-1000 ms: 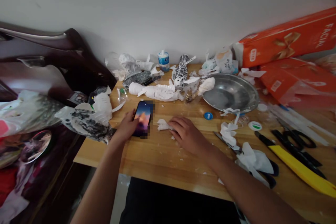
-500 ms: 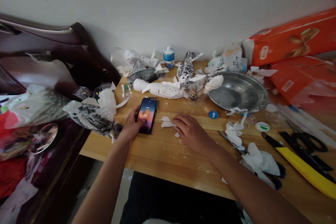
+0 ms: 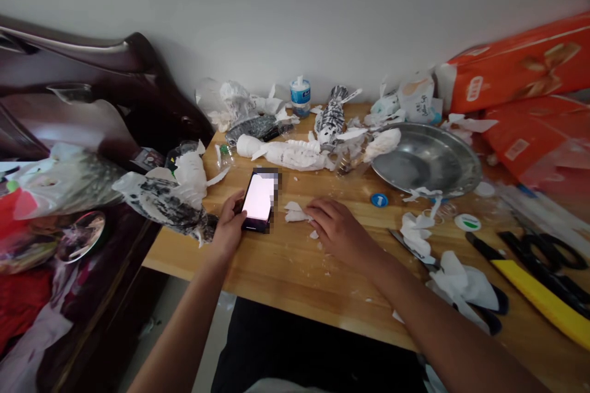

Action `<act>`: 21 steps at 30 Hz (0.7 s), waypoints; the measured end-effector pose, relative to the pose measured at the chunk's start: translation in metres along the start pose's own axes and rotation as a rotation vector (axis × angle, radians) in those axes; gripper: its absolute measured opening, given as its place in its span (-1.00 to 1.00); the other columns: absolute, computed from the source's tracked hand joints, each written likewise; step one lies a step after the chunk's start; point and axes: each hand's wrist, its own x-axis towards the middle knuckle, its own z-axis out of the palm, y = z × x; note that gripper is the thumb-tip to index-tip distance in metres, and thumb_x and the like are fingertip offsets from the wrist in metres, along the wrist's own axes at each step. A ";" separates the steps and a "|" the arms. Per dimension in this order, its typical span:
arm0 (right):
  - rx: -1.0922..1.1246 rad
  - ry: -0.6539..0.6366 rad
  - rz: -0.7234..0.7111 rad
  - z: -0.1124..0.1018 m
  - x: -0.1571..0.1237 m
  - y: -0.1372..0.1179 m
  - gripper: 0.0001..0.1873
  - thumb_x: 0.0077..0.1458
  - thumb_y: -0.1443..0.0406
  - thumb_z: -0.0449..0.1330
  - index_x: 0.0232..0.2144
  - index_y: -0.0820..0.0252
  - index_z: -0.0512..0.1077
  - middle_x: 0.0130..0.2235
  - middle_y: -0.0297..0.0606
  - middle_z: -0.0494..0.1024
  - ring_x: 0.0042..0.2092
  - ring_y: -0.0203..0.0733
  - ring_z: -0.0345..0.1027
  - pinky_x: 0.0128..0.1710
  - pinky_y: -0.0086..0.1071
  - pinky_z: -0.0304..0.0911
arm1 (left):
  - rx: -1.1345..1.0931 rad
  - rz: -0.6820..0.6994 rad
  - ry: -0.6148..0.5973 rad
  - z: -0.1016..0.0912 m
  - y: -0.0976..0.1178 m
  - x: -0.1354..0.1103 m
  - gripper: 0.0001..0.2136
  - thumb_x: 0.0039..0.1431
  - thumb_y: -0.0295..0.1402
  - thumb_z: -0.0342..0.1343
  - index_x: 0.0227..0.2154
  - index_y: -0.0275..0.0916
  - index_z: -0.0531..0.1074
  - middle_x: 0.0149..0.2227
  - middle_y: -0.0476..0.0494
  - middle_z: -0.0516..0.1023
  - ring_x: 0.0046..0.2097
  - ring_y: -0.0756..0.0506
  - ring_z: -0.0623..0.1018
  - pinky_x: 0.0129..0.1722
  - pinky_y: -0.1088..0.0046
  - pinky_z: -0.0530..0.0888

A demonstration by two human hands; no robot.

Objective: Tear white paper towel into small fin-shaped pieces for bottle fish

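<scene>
My left hand (image 3: 229,224) is closed around the lower left edge of a smartphone (image 3: 258,199), whose screen glows white; a pixelated patch covers its right edge. On the wooden table (image 3: 295,276), my right hand (image 3: 338,227) has its fingers drawn together on a small folded piece of white paper (image 3: 295,212). Behind the hands lies a white paper-wrapped fish-like figure (image 3: 288,153). A black-and-white painted figure (image 3: 170,202) with paper fins is left of my left hand, and a striped one (image 3: 332,120) sits near the wall.
A metal basin (image 3: 426,159) stands at the right, near a blue bottle cap (image 3: 379,200). Scissors (image 3: 415,249) lie under paper scraps, with a yellow-handled cutter (image 3: 530,285) farther right. A blue-labelled bottle (image 3: 300,98) and orange packages (image 3: 525,80) line the wall.
The phone's screen has gone from a dark sunset picture to plain white. My left thumb has shifted from over the screen to the phone's edge. My right hand stays on the paper.
</scene>
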 end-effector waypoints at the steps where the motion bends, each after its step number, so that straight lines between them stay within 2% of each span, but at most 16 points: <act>1: 0.002 -0.002 0.001 0.000 0.000 0.000 -0.65 0.30 0.44 0.06 0.09 0.18 0.40 0.06 -0.08 0.49 0.12 0.01 0.32 0.14 0.04 0.30 | 0.010 0.021 0.020 -0.001 -0.002 -0.005 -0.47 0.04 -0.37 0.06 0.14 -0.25 0.35 0.19 -0.26 0.47 0.23 -0.22 0.43 0.27 0.14 0.33; 3: 0.007 -0.009 0.001 0.000 -0.001 0.001 -0.65 0.31 0.44 0.05 0.10 0.18 0.39 0.05 -0.08 0.49 0.12 0.00 0.32 0.14 0.02 0.30 | 0.029 0.057 0.051 -0.004 -0.007 -0.015 -0.51 0.05 -0.41 0.03 0.11 -0.24 0.36 0.20 -0.23 0.45 0.25 -0.18 0.42 0.31 0.17 0.28; 8: 0.016 -0.017 0.010 0.000 -0.001 0.001 -0.65 0.31 0.42 0.05 0.09 0.15 0.40 0.05 -0.10 0.48 0.13 0.01 0.31 0.15 0.04 0.29 | 0.087 0.084 0.102 -0.009 -0.017 -0.033 -0.57 0.15 -0.41 -0.02 0.10 -0.23 0.36 0.17 -0.25 0.48 0.22 -0.16 0.46 0.30 0.17 0.31; 13: 0.017 -0.022 0.012 -0.001 -0.001 0.001 -0.67 0.30 0.42 0.06 0.08 0.20 0.41 0.05 -0.07 0.48 0.11 0.01 0.31 0.15 0.04 0.28 | 0.165 0.095 0.121 -0.007 -0.021 -0.029 -0.60 0.25 -0.30 0.02 0.13 -0.22 0.33 0.19 -0.29 0.45 0.21 -0.17 0.46 0.27 0.17 0.35; 17: 0.013 -0.023 0.012 -0.001 0.001 -0.001 -0.67 0.31 0.42 0.06 0.08 0.20 0.40 0.04 -0.07 0.48 0.11 0.02 0.31 0.14 0.04 0.29 | 0.268 0.140 0.148 0.000 -0.013 -0.027 -0.61 0.28 -0.28 0.07 0.14 -0.23 0.34 0.16 -0.32 0.44 0.21 -0.23 0.43 0.28 0.06 0.31; 19: 0.008 -0.031 0.010 -0.002 0.002 -0.003 -0.68 0.31 0.41 0.07 0.08 0.20 0.40 0.03 -0.06 0.49 0.10 0.01 0.32 0.12 0.03 0.31 | 0.385 0.242 0.170 0.008 -0.005 -0.035 -0.63 0.31 -0.31 0.03 0.15 -0.22 0.34 0.17 -0.32 0.42 0.23 -0.25 0.38 0.30 0.01 0.25; 21: 0.000 -0.052 0.008 -0.005 0.003 -0.003 -0.69 0.31 0.37 0.10 0.08 0.20 0.41 0.04 -0.05 0.49 0.09 0.02 0.33 0.12 0.04 0.31 | 0.565 0.416 0.155 0.017 0.003 -0.046 -0.64 0.33 -0.37 0.00 0.16 -0.20 0.32 0.18 -0.33 0.39 0.25 -0.27 0.34 0.29 -0.02 0.23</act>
